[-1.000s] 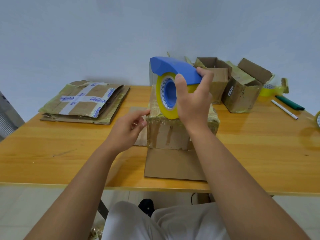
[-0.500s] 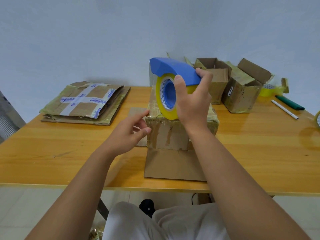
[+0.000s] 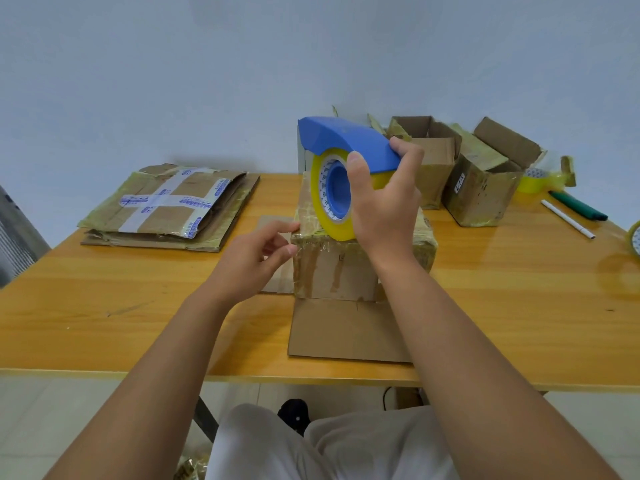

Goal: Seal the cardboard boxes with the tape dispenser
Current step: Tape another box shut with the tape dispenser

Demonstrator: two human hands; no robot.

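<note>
The right hand (image 3: 382, 211) grips the blue plastic tape dispenser with its yellow roll of tape (image 3: 341, 174), thumb across the roll's face and fingers curled over the rear of the blue hood. The roll's lower edge rests on, or sits just above, the top of the small brown cardboard box wrapped in old clear tape (image 3: 346, 268); contact is too fine to call. The left hand (image 3: 256, 254) sits at the box's 9 o'clock side, fingers loosely curled with the tips pinching or touching the top near-left corner, holding nothing else.

The relation that matters: the dispenser's wheel stands upright with its plane running from 6 to 12 o'clock, so it would roll along the box top towards or away from the person. The right hand is over the box's top near edge; the left is nearer the corner and looks placed to steady the box.

The box stands on a flat sheet of cardboard (image 3: 346, 330) on the orange wooden table (image 3: 138, 306). At 10 o'clock lies a stack of flattened taped cartons (image 3: 173, 202); at 1 to 2 o'clock stand two open cardboard boxes (image 3: 485, 188), unsealed, with a white pen (image 3: 568, 219) beyond them.
</note>
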